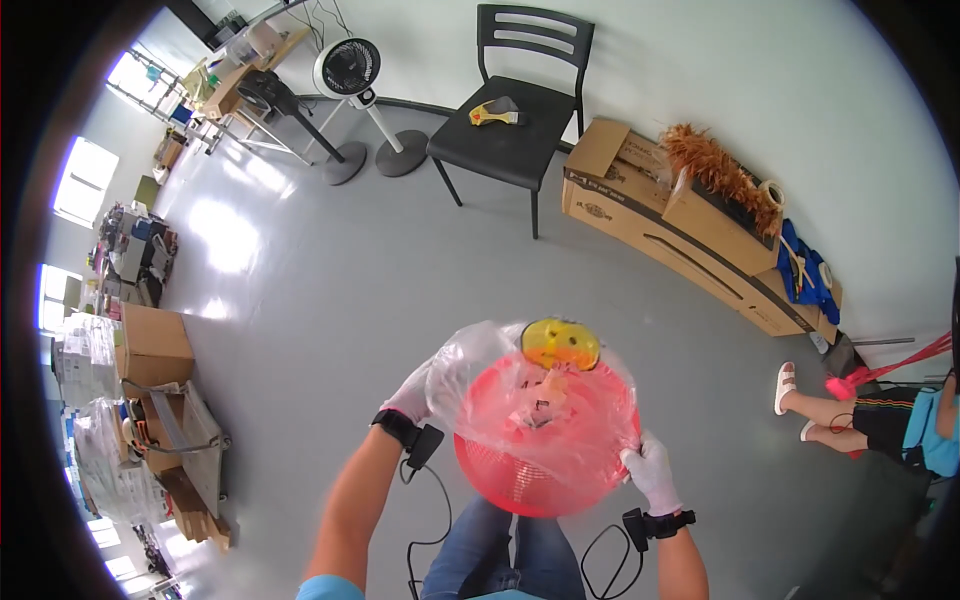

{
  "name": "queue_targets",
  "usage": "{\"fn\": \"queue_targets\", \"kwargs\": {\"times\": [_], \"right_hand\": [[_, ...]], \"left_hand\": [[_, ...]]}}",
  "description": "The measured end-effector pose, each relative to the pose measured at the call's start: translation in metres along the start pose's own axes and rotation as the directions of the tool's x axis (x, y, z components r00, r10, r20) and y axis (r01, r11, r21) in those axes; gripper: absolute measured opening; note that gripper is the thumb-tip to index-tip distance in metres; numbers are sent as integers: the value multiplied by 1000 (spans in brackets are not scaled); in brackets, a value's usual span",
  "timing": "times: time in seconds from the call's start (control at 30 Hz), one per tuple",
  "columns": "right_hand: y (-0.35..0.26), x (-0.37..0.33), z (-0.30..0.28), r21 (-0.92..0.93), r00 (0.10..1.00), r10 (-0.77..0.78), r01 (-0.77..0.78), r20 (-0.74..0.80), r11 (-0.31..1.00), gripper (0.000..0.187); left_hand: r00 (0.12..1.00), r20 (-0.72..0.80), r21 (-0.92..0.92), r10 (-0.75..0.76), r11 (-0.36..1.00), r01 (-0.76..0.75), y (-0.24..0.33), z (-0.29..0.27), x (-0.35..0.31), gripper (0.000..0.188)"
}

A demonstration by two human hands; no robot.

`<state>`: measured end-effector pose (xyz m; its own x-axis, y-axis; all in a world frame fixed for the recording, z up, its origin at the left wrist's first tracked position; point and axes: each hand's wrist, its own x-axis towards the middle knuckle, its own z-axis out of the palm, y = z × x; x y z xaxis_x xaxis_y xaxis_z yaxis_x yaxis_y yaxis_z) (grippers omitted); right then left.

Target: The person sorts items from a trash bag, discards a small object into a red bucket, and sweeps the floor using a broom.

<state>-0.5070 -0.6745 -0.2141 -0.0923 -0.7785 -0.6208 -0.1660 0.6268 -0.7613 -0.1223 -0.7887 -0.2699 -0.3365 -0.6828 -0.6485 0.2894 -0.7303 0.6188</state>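
In front of my legs hangs a pink-red plastic basket (515, 490) with openwork sides. A clear plastic bag (470, 385) spreads over its mouth and bulges past the left rim. Crumpled pale scraps (540, 405) show through the film, along with a yellow-orange rounded thing (560, 344) at the far rim, its kind unclear. My left hand (410, 392), in a white glove, is closed on the bag's left edge; its fingertips are hidden by the film. My right hand (653, 472), also gloved, grips the basket's right rim.
A black chair (510, 130) holding a yellow-handled tool (497, 112) stands ahead, beside two fans (347, 68). Long cardboard boxes (670, 250) lie along the wall. Another person (880, 420) is at right. A cart (195, 440) with cartons stands left. Cables hang from my wrists.
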Motion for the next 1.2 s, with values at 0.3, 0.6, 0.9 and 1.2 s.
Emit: {"fn": "queue_targets", "kwargs": {"times": [0.3,0.6,0.9,1.2], "right_hand": [[-1,8,33,236,972,12,45,-234,971,13],[-4,14,78,402,962,147,-44,-229,915,15],[-19,12,88,252,981,62,-14,-183,968,13],[-9,24,95,458,927,175,-4,-331,889,15]], "left_hand": [[961,32,-137,-273,952,275,-104,-37,-40,37],[493,76,973,867,44,-227,-62,76,-71,16],[687,697,664,204,-545,-512,-54,111,-29,15],[686,632,759,361,-465,-455,-90,77,-58,11]]}}
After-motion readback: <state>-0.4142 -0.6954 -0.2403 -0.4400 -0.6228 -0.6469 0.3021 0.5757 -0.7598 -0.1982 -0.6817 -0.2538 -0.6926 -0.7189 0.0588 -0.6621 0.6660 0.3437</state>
